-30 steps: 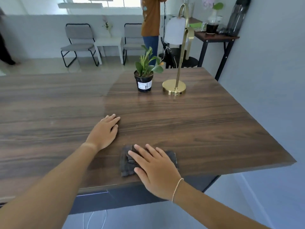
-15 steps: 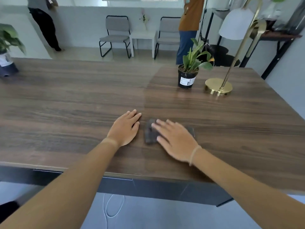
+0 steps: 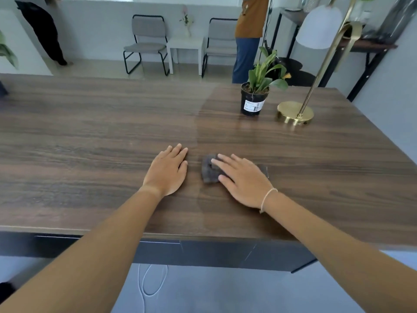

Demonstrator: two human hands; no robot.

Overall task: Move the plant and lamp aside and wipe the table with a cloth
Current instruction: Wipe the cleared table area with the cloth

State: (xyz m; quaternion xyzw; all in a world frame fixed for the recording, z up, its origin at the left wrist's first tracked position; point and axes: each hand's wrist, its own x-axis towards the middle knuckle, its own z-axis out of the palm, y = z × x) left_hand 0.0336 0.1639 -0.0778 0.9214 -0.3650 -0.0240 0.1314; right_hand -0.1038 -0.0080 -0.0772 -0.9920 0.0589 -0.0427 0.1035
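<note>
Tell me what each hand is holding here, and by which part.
Nothing is gripped. The right hand lies flat on the dark cloth, pressing its middle; the left hand rests bare on the table.

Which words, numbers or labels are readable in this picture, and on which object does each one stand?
None can be read.
White sticker on the black plant pot: printed lines and a barcode, too small and blurred to read.
Lamp, cloth, table: no text visible.
</note>
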